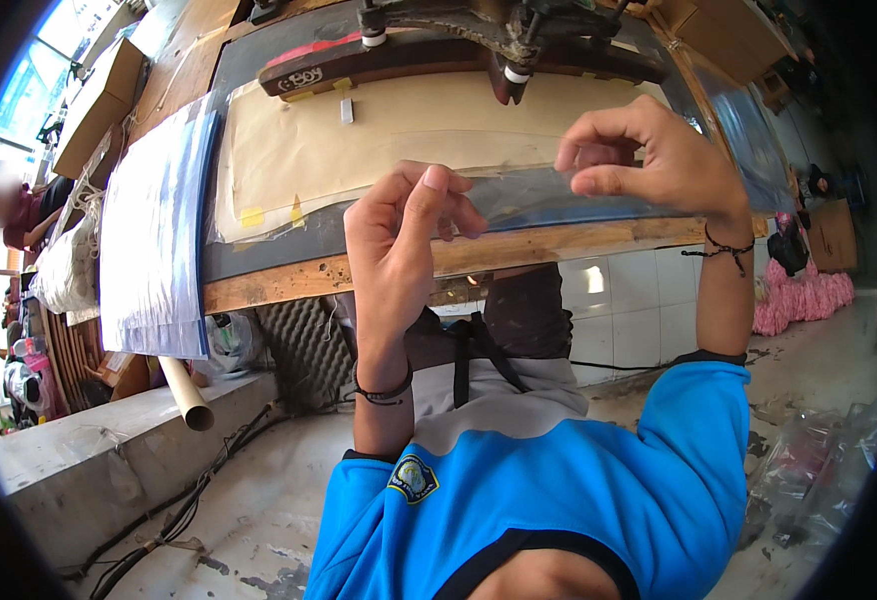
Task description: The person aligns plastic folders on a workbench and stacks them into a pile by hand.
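Observation:
My left hand (399, 240) is raised over the front edge of the workbench (319, 280), its fingers curled and the thumb against them. To the right and a little farther off, my right hand (664, 160) is bent at the wrist, with curled fingers and the thumb close beneath. Between them a thin clear plastic film (524, 190) catches faint light. Whether the fingers grip this film or it lies on the bench cannot be made out. Beyond the hands, a tan paper sheet (359, 140) lies on the dark benchtop, with yellow tape bits at its corner.
A dark bar (459, 65) under a metal frame crosses the bench's far side. Clear plastic sheets (154, 230) hang over the left end, above a cardboard tube (187, 395). Pink strands (804, 300) lie at right. Black cables (194, 490) run along the floor. Another person (34, 205) is far left.

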`<state>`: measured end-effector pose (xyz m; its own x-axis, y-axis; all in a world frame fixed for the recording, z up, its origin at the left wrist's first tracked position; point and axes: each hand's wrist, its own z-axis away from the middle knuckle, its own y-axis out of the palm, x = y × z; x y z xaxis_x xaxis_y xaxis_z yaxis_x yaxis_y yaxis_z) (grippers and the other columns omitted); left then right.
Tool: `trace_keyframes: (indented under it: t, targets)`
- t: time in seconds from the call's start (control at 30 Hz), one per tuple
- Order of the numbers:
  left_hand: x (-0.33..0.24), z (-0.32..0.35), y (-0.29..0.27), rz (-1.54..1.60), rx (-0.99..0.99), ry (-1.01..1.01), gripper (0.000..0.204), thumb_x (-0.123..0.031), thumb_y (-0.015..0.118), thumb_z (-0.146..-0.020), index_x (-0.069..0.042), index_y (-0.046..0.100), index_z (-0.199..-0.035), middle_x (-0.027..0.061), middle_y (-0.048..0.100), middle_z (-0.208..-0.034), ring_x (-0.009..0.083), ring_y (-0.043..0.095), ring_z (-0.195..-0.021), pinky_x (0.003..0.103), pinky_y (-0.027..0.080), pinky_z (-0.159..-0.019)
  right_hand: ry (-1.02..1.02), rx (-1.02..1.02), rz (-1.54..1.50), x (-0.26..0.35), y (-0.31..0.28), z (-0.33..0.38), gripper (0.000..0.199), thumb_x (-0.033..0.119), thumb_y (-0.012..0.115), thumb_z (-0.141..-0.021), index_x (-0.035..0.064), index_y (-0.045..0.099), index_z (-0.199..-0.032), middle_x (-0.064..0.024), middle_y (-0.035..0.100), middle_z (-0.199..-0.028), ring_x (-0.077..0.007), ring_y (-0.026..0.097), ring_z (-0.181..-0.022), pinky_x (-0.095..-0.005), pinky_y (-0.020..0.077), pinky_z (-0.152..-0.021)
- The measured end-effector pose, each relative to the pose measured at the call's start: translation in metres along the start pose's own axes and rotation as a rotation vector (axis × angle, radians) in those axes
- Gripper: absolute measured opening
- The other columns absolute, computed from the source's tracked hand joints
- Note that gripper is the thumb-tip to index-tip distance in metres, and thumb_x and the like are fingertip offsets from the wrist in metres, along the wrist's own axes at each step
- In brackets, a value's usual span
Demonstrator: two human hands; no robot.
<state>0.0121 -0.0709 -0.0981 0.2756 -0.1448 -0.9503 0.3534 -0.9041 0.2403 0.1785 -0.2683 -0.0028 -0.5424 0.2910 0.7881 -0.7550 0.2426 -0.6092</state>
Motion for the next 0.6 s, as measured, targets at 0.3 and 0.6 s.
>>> trace_keyframes:
  t: [0.3, 0.6]
  targets:
    - [-0.013, -0.006, 0.003, -0.034, 0.141, -0.149, 0.024, -0.018, 0.071, -0.096, 0.005, 0.075, -0.103, 0.0084, 0.075, -0.088, 0.0095, 0.065, -0.077, 0.023, 0.053, -0.071, -0.038, 0.050, 0.118, 0.001, 0.003, -0.003, 0.016, 0.016, 0.075, -0.090, 0.0005, 0.073, -0.093, -0.0046, 0.071, -0.080, -0.0110, 0.065, -0.073, -0.0243, 0.0498, -0.066]
    - [-0.011, -0.004, 0.005, -0.121, 0.174, -0.235, 0.016, -0.013, 0.075, -0.093, 0.003, 0.075, -0.097, 0.0032, 0.072, -0.078, 0.0048, 0.062, -0.063, 0.019, 0.051, -0.058, -0.113, 0.010, 0.104, 0.001, 0.022, -0.017, 0.021, 0.021, 0.073, -0.092, 0.0003, 0.072, -0.090, -0.0071, 0.068, -0.073, -0.0131, 0.062, -0.067, -0.0277, 0.0474, -0.061]
